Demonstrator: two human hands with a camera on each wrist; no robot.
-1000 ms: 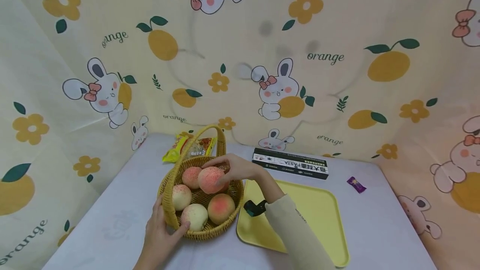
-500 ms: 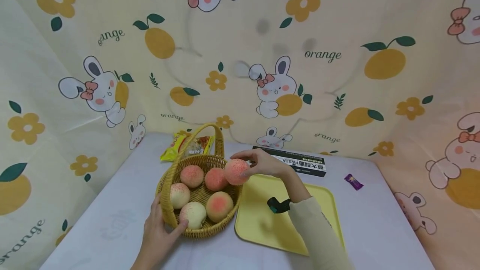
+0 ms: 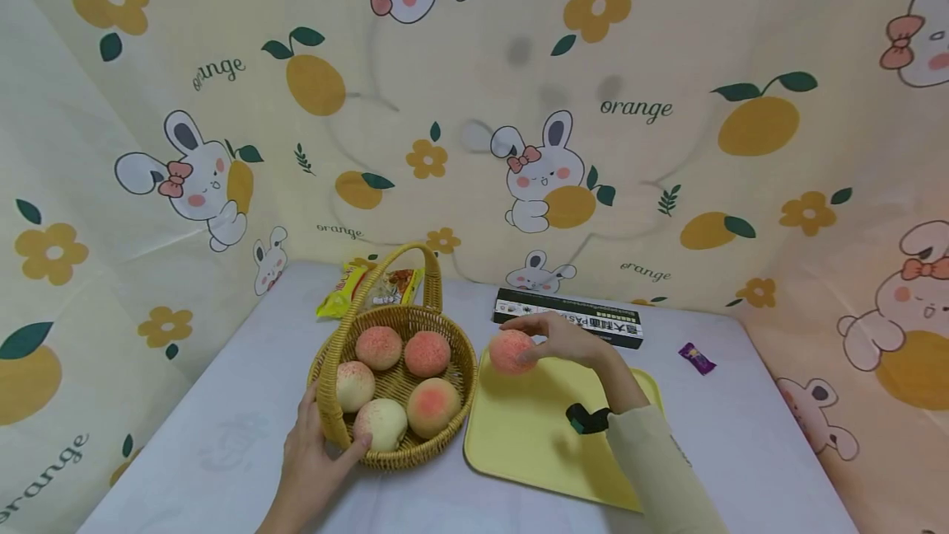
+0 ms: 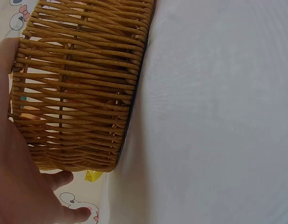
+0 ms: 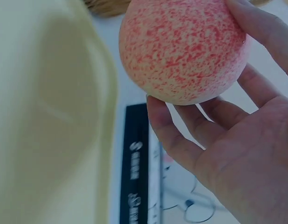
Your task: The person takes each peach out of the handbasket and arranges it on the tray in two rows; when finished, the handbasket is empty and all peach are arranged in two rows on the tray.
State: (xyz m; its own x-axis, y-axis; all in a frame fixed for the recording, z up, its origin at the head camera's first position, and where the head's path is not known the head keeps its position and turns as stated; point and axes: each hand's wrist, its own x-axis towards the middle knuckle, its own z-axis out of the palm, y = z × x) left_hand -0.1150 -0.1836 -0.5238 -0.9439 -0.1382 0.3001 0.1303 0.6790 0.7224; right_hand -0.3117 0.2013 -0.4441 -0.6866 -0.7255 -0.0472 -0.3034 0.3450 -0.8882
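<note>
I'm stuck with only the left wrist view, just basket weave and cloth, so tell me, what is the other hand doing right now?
Observer: The right hand grips a peach over the far left corner of the yellow tray.
Operator: Is that peach resting on the tray?
Observer: I cannot tell; the right wrist view shows fingers curled under it.
Operator: How many peaches are in the basket?
Observer: Five lie inside the basket.
Operator: Where does my left hand sit on it?
Observer: The left hand holds the near rim, thumb by a pale peach.
</note>
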